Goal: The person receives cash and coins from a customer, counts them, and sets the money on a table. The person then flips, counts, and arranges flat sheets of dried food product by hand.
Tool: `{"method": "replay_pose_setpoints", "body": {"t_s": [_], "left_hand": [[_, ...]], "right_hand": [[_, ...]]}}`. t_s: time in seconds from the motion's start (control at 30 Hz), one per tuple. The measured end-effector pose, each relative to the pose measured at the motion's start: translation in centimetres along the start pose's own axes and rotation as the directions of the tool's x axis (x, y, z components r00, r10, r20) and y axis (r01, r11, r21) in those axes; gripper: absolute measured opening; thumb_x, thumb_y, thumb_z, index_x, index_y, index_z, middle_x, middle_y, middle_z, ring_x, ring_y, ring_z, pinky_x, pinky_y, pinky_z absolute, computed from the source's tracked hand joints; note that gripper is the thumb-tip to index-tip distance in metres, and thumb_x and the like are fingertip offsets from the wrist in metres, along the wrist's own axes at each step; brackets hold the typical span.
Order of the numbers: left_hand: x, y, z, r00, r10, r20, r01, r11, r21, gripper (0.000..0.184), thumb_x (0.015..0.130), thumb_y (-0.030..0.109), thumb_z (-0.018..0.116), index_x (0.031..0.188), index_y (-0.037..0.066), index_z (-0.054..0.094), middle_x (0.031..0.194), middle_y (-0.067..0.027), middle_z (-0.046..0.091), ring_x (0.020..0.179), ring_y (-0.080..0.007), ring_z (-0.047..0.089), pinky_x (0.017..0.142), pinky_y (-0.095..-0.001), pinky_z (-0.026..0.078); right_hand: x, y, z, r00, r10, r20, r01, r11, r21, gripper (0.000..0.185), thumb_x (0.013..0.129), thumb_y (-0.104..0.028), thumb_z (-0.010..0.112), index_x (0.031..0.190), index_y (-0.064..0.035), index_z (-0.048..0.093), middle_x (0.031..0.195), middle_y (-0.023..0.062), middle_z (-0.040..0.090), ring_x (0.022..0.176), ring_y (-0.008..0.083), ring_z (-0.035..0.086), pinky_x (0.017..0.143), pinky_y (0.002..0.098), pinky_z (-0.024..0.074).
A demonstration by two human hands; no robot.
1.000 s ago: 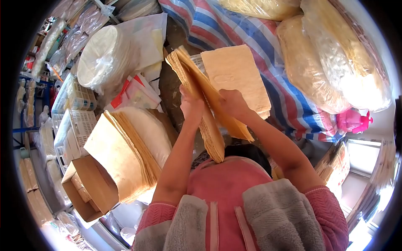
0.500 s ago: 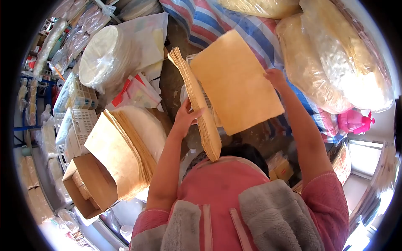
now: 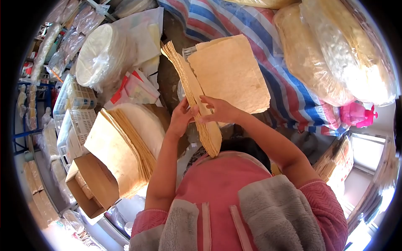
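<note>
A thick stack of tan, rough-edged sheets (image 3: 184,75) stands on edge, tilted, in front of my body. My left hand (image 3: 181,118) is closed round its left side, with the thumb over the near face. My right hand (image 3: 222,111) has its fingers and thumb on the stack's right side, close to the left fingertips. Just right of the stack, a flat tan sheet (image 3: 230,69) lies on a white plastic basket (image 3: 189,51), mostly hidden under it. The exact kind of the sheets cannot be made out.
At left, another bundle of tan sheets (image 3: 111,144) leans by an open cardboard box (image 3: 98,184). White baskets (image 3: 79,125) and wrapped round white sheets (image 3: 96,54) stand beyond. A striped tarp (image 3: 289,90), large plastic bags (image 3: 326,54) and a pink spray bottle (image 3: 356,115) are at right.
My right hand has let go of the single sheet's right edge and moved left to the stack. That sheet now lies flatter on the basket. My left hand stays on the stack.
</note>
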State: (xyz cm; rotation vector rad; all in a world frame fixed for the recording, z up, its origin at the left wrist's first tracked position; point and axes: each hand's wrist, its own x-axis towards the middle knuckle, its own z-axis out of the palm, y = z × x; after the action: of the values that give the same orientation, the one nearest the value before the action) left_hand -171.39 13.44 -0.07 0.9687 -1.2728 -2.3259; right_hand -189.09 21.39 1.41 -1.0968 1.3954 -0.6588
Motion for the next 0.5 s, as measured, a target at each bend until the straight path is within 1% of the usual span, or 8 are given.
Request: {"method": "replay_pose_setpoints", "body": {"t_s": [0.1, 0.2, 0.3, 0.4, 0.5], "left_hand": [[0.0, 0.1, 0.1, 1.000, -0.011, 0.005, 0.011, 1.000, 0.008, 0.058, 0.083, 0.027, 0.065, 0.131, 0.008, 0.039, 0.117, -0.0023, 0.051, 0.098, -0.0121, 0.054, 0.078, -0.0282, 0.050], [0.0, 0.3, 0.2, 1.000, -0.006, 0.013, 0.005, 0.999, 0.041, 0.057, 0.083, 0.026, 0.064, 0.131, 0.008, 0.039, 0.117, -0.0028, 0.051, 0.099, -0.0124, 0.054, 0.078, -0.0287, 0.050], [0.0, 0.3, 0.3, 1.000, -0.013, 0.009, 0.013, 0.999, 0.051, 0.055, 0.083, 0.023, 0.064, 0.130, 0.007, 0.040, 0.116, -0.0027, 0.051, 0.097, -0.0117, 0.055, 0.077, -0.0281, 0.050], [-0.1, 0.4, 0.3, 1.000, 0.004, -0.025, 0.000, 0.987, 0.161, 0.051, 0.083, 0.017, 0.061, 0.129, 0.006, 0.041, 0.114, -0.0029, 0.052, 0.092, -0.0109, 0.055, 0.073, -0.0265, 0.050], [-0.2, 0.8, 0.7, 0.997, 0.018, -0.077, 0.003, 0.965, 0.261, 0.048, 0.082, 0.012, 0.059, 0.126, 0.004, 0.043, 0.110, -0.0038, 0.054, 0.088, -0.0101, 0.056, 0.069, -0.0249, 0.049]], "right_hand": [[-0.1, 0.4, -0.6, 0.999, 0.034, 0.006, -0.034, 0.998, 0.060, 0.098, 0.067, -0.038, 0.077, 0.139, -0.0010, 0.023, 0.139, 0.0165, 0.033, 0.123, 0.0322, 0.039, 0.099, 0.0367, 0.0366], [-0.7, -0.1, -0.8, 1.000, -0.005, -0.027, 0.008, 0.992, 0.128, 0.098, 0.063, -0.041, 0.078, 0.135, 0.0040, 0.029, 0.132, 0.0193, 0.042, 0.113, 0.0269, 0.049, 0.093, 0.0340, 0.0409], [-0.6, 0.6, -0.8, 1.000, 0.030, -0.002, -0.029, 0.981, 0.191, 0.092, 0.066, -0.037, 0.077, 0.135, 0.0034, 0.031, 0.131, 0.0191, 0.044, 0.113, 0.0253, 0.049, 0.094, 0.0325, 0.0401], [-0.3, 1.5, -0.8, 1.000, -0.019, 0.007, 0.016, 0.964, 0.264, 0.086, 0.068, -0.034, 0.076, 0.134, 0.0022, 0.033, 0.130, 0.0179, 0.045, 0.109, 0.0232, 0.052, 0.089, 0.0312, 0.0433], [-0.1, 1.7, -0.8, 1.000, -0.005, 0.013, 0.001, 0.961, 0.278, 0.078, 0.071, -0.029, 0.074, 0.133, 0.0007, 0.037, 0.128, 0.0164, 0.048, 0.103, 0.0197, 0.055, 0.081, 0.0293, 0.0477]]}}
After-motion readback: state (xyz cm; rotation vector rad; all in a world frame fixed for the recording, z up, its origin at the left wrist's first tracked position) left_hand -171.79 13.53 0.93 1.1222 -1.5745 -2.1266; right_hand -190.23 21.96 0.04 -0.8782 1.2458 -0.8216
